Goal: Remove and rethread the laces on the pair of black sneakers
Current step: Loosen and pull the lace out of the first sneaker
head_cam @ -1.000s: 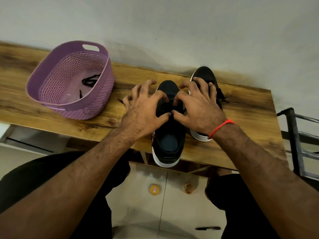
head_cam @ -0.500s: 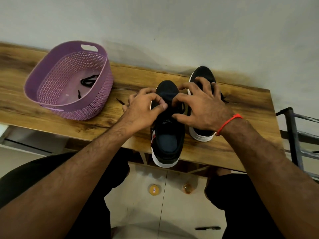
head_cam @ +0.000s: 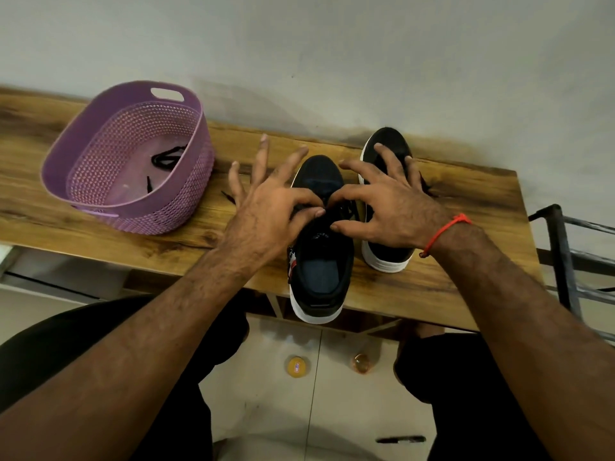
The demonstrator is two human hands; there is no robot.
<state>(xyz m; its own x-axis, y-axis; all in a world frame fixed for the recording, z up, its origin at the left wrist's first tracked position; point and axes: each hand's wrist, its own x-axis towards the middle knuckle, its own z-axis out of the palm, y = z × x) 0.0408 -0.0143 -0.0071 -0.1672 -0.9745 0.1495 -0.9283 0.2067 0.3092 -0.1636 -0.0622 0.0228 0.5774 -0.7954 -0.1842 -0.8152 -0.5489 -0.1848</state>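
I have both hands over the near black sneaker [head_cam: 321, 261], which sits on the wooden table [head_cam: 466, 261] with its heel hanging slightly past the front edge and its toe pointing at the wall. My left hand [head_cam: 273, 207] has thumb and index finger pinched together at the eyelet area on the sneaker's left side, on what looks like the black lace [head_cam: 344, 207], while its other 3 fingers are spread out straight above the tabletop. My right hand [head_cam: 392, 201] does the same from the other side: thumb and index finger brought close together at the middle of the lacing, the remaining fingers fanned out over the second sneaker. I cannot tell exactly how much lace either pinch encloses, since the fingers cover it.

The second black sneaker [head_cam: 387, 257] stands just beside the first on its right, further back, partly under my right hand. A red thread bracelet [head_cam: 444, 231] circles my right wrist.

Well to the left on the table is a purple perforated basket [head_cam: 100, 144], and a loose black lace [head_cam: 166, 159] lies inside it on the bottom. A short lace tip [head_cam: 227, 196] shows on the tabletop between the basket and my left hand.
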